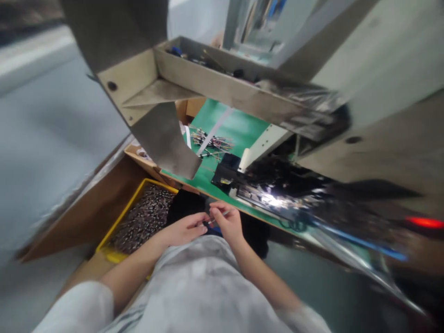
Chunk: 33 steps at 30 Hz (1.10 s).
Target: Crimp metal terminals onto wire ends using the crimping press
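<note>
Head view: the right hand (227,224) pinches a thin metal pin (218,216) while the left hand (182,230) rests just beside it, fingers together, a full yellow crate (118,217) nearby and loose pins (211,142) on the far green mat (236,129).

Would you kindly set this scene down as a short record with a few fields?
Right hand: pinches a thin pin
Left hand: fingers close beside the pin
Crate: yellow crate holding dark small parts
Bench: green mat with a pile of pins
Overhead: metal tray
</note>
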Each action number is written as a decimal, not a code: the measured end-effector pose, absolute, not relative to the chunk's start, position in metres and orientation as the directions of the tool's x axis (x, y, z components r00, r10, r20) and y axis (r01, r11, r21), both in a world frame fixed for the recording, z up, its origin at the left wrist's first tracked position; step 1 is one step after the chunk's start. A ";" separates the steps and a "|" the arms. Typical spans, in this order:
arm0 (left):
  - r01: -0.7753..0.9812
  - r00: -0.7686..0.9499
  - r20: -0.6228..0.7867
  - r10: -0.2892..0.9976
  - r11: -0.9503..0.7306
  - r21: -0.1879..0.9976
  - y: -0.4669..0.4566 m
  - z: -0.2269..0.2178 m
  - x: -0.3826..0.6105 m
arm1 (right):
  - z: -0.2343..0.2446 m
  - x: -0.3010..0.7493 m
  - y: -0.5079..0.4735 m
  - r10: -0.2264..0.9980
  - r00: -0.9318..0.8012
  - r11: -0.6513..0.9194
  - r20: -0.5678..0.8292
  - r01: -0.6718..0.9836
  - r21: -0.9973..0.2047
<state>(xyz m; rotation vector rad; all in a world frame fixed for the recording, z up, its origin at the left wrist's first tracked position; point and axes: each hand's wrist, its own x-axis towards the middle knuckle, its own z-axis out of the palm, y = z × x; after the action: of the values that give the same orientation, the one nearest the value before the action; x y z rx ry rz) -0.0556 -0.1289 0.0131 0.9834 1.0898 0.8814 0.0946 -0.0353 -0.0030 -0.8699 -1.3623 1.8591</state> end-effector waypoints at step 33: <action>0.423 0.045 -0.087 0.995 0.060 0.904 -0.017 0.055 0.060 | 0.012 0.199 -0.025 0.992 -0.088 -0.108 -0.087 -0.269 -0.957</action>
<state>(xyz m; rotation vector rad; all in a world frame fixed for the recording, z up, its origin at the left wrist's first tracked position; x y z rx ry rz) 0.0601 -0.0172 0.0552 1.4889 1.5043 0.8676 0.1986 -0.0246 0.0118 -1.0334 -1.0055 1.4546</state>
